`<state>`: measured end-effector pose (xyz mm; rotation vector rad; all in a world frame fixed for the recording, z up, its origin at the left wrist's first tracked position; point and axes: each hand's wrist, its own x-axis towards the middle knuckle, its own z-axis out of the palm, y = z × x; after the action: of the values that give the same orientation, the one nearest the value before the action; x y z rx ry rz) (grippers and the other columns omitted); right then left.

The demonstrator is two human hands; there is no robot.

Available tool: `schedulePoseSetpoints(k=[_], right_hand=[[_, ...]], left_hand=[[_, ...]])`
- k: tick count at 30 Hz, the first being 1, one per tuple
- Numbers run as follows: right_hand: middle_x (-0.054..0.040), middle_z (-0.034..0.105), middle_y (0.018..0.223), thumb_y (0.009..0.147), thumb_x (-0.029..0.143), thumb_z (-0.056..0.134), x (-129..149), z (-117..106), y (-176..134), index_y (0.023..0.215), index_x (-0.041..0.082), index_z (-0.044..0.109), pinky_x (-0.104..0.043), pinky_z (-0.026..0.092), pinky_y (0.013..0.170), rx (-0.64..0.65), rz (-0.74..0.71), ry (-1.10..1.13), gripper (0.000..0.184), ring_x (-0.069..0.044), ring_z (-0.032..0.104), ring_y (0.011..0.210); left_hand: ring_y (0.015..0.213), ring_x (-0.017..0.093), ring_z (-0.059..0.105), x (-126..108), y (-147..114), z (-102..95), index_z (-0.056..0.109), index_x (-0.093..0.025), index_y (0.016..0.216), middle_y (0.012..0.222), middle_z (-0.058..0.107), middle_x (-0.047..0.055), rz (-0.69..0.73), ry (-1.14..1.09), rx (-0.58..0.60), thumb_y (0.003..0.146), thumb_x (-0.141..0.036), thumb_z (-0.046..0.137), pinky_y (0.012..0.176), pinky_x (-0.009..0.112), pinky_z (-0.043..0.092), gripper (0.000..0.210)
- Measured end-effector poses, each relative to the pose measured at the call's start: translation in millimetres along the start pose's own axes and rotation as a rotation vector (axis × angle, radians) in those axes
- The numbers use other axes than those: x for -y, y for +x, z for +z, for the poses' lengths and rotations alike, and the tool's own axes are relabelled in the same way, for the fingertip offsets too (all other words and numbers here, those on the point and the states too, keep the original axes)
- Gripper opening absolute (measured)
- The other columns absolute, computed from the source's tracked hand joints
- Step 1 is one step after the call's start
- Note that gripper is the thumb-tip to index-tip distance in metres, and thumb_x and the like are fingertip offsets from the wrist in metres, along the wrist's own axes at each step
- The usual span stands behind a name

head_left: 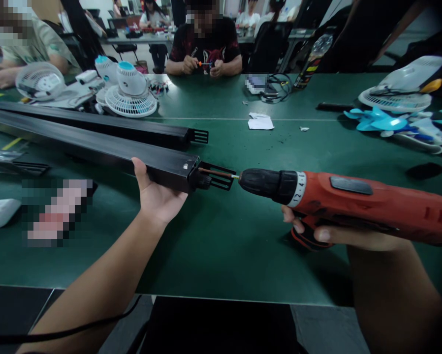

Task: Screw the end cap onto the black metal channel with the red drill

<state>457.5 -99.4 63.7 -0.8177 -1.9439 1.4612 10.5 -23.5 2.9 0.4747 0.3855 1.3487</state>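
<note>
My left hand (160,196) is wrapped round the underside of a long black metal bar (132,152) near its right end, thumb up along the near side. A slotted black bracket (221,177) sticks out of that end. In my right hand (324,233) is a red cordless drill (346,196), gripped by its handle and pointing left. Its long thin bit (217,172) reaches over the bracket to the bar's end; the exact contact point is too small to make out. Behind lies a second black bar (132,125) with a similar slotted end.
White fan parts (130,98) stand at the back left, with blue fan blades (379,120) at the right. A phone (62,211) lies left of my forearm. A paper scrap (261,121), cables (280,88) and a bottle (313,61) are further back. Across the table sits a person (206,44).
</note>
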Motion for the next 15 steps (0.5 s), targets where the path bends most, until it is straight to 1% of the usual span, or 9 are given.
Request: schedulePoseSetpoints(k=[4, 8, 11, 13, 15], right_hand=[[-0.0101, 0.088, 0.109, 0.123, 0.047, 0.092, 0, -1, 0, 0.152, 0.032, 0.094, -0.028, 0.073, 0.057, 0.035, -0.003, -0.020, 0.032, -0.021, 0.083, 0.070], [-0.0091, 0.087, 0.106, 0.124, 0.044, 0.091, 1, 2, 3, 0.153, 0.034, 0.094, -0.026, 0.072, 0.054, 0.033, -0.061, -0.019, 0.031, -0.020, 0.081, 0.067], [-0.0080, 0.087, 0.106, 0.124, 0.041, 0.091, 1, 3, 5, 0.155, 0.035, 0.093, -0.025, 0.071, 0.054, 0.045, -0.089, -0.005, 0.031, -0.019, 0.081, 0.067], [-0.0081, 0.087, 0.107, 0.125, 0.040, 0.090, 1, 4, 5, 0.155, 0.035, 0.093, -0.024, 0.071, 0.054, 0.046, -0.095, 0.011, 0.031, -0.019, 0.081, 0.068], [-0.0085, 0.087, 0.107, 0.125, 0.041, 0.090, 0, 4, 5, 0.155, 0.034, 0.093, -0.024, 0.071, 0.054, 0.038, -0.089, 0.016, 0.031, -0.019, 0.080, 0.068]], left_hand=[[0.166, 0.044, 0.082, 0, 0, -0.3, 0.066, -0.036, 0.190, 0.161, 0.093, 0.009, -0.005, 0.011, 0.006, 0.112, -0.094, 0.085, 0.129, 0.052, 0.075, 0.099], [0.169, 0.043, 0.080, 2, -1, 3.9, 0.064, -0.034, 0.190, 0.161, 0.093, 0.010, 0.017, 0.040, -0.014, 0.111, -0.092, 0.088, 0.129, 0.050, 0.074, 0.102], [0.172, 0.045, 0.077, 4, -2, 7.1, 0.067, -0.032, 0.187, 0.165, 0.091, 0.012, 0.038, 0.055, -0.041, 0.111, -0.093, 0.086, 0.132, 0.052, 0.073, 0.099], [0.174, 0.046, 0.075, 5, -2, 8.5, 0.067, -0.032, 0.187, 0.166, 0.090, 0.012, 0.043, 0.062, -0.036, 0.110, -0.095, 0.086, 0.134, 0.053, 0.071, 0.102], [0.175, 0.045, 0.074, 6, -3, 9.5, 0.064, -0.032, 0.189, 0.164, 0.092, 0.011, 0.043, 0.069, -0.025, 0.109, -0.097, 0.087, 0.134, 0.051, 0.072, 0.106]])
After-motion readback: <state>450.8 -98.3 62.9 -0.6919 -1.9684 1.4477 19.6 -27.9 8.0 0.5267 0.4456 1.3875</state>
